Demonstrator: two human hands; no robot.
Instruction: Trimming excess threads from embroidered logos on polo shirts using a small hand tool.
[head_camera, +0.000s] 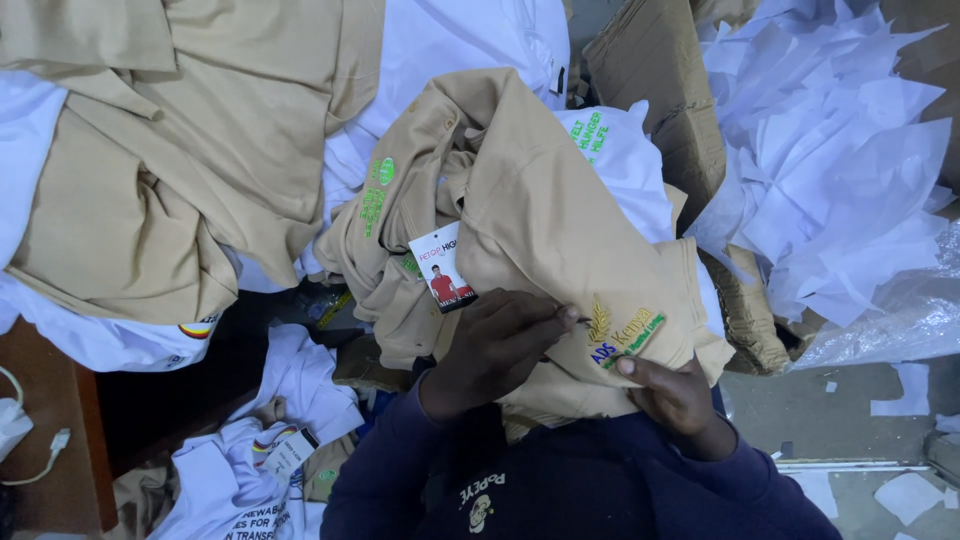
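I hold a tan polo shirt (520, 210) bunched against my chest. It has green embroidery near the collar and a yellow, green and blue logo patch (622, 333) on the front. A white paper hang tag (442, 267) with a small picture dangles from it. My left hand (495, 348) grips the cloth just left of the logo. My right hand (672, 394) holds the shirt's lower edge under the logo, thumb on the fabric. A white shirt (625, 160) lies behind the tan one.
More tan shirts (180, 150) and white shirts (110, 340) are piled at the left. A cardboard box (665, 90) and a heap of white tissue paper (840, 140) sit at the right. White printed shirts (260, 460) lie on the floor. A white charger cable (30, 440) rests on a wooden surface.
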